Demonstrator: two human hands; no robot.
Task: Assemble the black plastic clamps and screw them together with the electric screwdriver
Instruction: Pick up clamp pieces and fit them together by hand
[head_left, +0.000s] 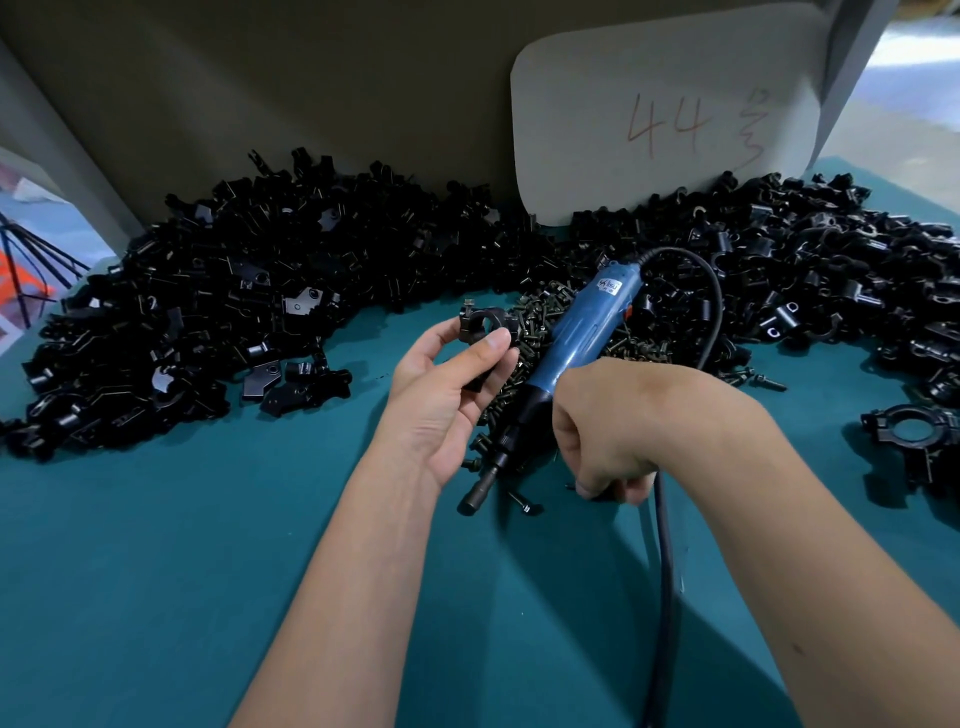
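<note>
A single wide-angle view, taken from the person's head, looks forward and steeply down over both forearms onto the teal tabletop (156, 597). It sits close: the arms enter from the bottom edge and fill the lower half, the left hand (441, 395) and right hand (608, 431) near the centre. The far edge of the view reaches a grey board (311, 93) standing behind the tabletop. Straight lines bow toward the corners. No second view shares the scene.

— What's on the teal table (182, 597)?
— Heaped black clamp parts (218, 312), a screw pile (550, 332), the blue screwdriver (566, 348) across the screws (cord trailing), one assembled clamp (919, 441) at right.
</note>
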